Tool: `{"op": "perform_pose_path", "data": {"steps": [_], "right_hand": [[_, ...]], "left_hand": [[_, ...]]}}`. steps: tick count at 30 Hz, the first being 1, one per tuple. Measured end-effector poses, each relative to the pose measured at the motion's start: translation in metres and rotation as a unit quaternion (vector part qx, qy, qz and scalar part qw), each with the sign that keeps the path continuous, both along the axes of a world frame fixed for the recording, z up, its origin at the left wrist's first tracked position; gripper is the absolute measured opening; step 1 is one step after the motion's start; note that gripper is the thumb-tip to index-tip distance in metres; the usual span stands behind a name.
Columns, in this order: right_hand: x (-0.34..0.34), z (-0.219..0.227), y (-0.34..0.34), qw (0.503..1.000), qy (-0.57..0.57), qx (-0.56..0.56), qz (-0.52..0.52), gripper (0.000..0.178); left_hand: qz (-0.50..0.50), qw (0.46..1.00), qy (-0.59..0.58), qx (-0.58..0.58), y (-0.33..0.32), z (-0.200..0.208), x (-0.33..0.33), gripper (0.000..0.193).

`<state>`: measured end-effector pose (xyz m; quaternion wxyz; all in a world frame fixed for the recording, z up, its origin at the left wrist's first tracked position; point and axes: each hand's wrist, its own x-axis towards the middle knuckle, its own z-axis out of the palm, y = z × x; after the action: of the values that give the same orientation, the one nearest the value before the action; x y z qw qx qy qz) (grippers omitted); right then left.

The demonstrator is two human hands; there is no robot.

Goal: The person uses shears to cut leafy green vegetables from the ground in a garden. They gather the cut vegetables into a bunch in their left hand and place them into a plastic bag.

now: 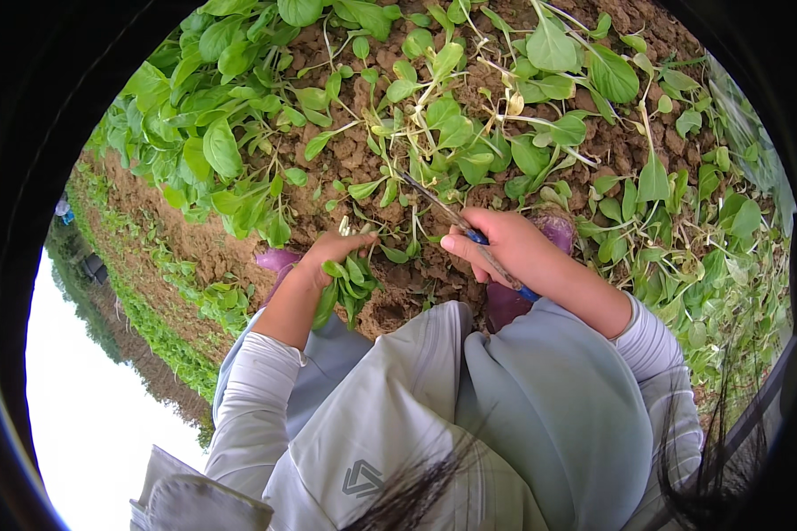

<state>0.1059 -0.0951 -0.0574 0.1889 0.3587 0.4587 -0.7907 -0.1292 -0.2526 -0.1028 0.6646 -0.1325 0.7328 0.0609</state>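
My left hand [332, 252] is closed round a small bunch of leafy greens [352, 288]. Their pale stem ends poke up past my fingers, and the leaves hang below. In my right hand [514, 248] is a slim cutting tool [443, 202] with blue on its handle and a narrow dark metal blade; whether it has one blade or two I cannot tell. The blade points up and left, its tip among the growing greens [452, 128] just ahead. Both hands are low over the soil, apart from each other.
Dense upright greens [195, 115] grow at the left. Loose and wilted leaves [673, 257] lie over the right side, beside clear plastic sheeting [748, 133]. Brown clumpy soil [328, 190] shows between plants. My purple shoes [509, 305] stand behind my hands.
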Motion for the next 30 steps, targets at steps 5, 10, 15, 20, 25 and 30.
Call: {"op": "perform_pose_path", "data": {"steps": [5,10,15,20,25,30], "right_hand": [[0.003,-0.001,-0.002,1.000,0.010,0.015,-0.007,0.038],[0.005,-0.006,-0.004,0.997,0.038,0.021,0.068,0.043],[0.003,-0.011,-0.011,0.990,0.068,-0.010,0.126,0.045],[-0.001,-0.016,-0.017,0.994,0.065,-0.008,0.093,0.046],[-0.005,-0.013,-0.013,0.998,0.056,-0.023,0.020,0.038],[-0.004,-0.012,-0.013,0.996,0.014,-0.006,-0.088,0.034]], "left_hand": [[-0.163,0.987,0.011,0.009,0.006,0.003,-0.008,0.027],[-0.233,0.961,0.061,0.133,0.025,0.043,-0.025,0.023],[-0.238,0.948,0.060,0.205,0.055,0.076,-0.018,0.021],[-0.252,0.937,0.013,0.242,0.074,0.085,0.003,0.015],[-0.247,0.926,0.011,0.285,0.080,0.082,-0.013,0.016],[-0.410,0.887,0.145,0.156,0.061,0.053,-0.065,0.025]]}}
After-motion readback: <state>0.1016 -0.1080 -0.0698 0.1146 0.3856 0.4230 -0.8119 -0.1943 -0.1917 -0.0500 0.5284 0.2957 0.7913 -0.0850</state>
